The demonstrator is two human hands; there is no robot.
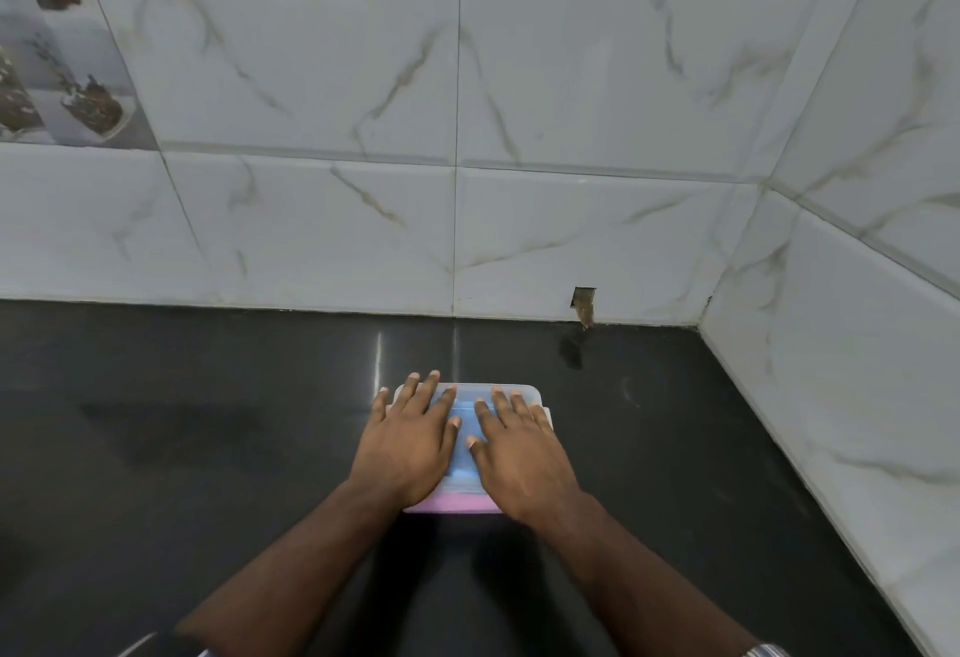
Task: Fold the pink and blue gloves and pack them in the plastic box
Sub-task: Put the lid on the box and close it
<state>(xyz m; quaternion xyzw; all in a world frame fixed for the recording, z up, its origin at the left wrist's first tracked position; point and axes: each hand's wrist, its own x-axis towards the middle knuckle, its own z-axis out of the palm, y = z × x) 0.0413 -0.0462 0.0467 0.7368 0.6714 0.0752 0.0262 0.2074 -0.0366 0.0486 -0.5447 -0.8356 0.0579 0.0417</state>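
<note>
Head view: plastic box (519,390) on the dark surface (208,448), near its far edge by the tiled wall (467,189), lid on. Left hand (410,443) and right hand (522,454) pressing flat on the lid, fingers straight, gripping nothing. Blue glove (464,430) showing through the lid, pink glove (449,502) visible at the near end (both packed inside, apparently). Risk: uneven pressure leaving a corner unlatched, or glove fabric pinched under the rim. Long axis running from near edge toward the wall.
</note>
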